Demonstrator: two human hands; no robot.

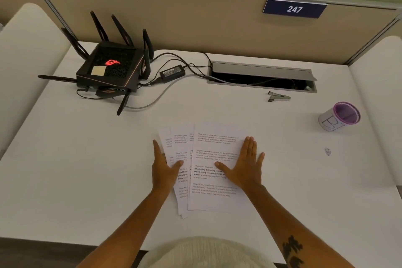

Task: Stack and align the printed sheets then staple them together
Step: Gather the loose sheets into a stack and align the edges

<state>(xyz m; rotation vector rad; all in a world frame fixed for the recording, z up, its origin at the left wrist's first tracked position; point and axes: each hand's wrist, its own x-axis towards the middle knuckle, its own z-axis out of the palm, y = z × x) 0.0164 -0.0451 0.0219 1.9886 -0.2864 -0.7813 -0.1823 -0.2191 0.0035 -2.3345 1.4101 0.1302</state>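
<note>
Sheets [214, 172] of white paper lie fanned at the lower centre of the frame on a white desk [87, 159], each printed with short paragraphs; we can read "way of living. Defined by a slower pace" in bold on the top one. Our left hand [163, 168] rests flat at the fan's left edge, fingers straight. Our right hand [245, 165] presses flat on the top sheet, fingers straight and spread. A small stapler [279, 96] sits well apart toward the upper right, near a cable tray [261, 76]. A blue sign [294, 8] above reads "247". A purple-rimmed cup [339, 116] at right bears a handwritten mark like "B". A black router [108, 67] with a glowing red logo stands at upper left.
</note>
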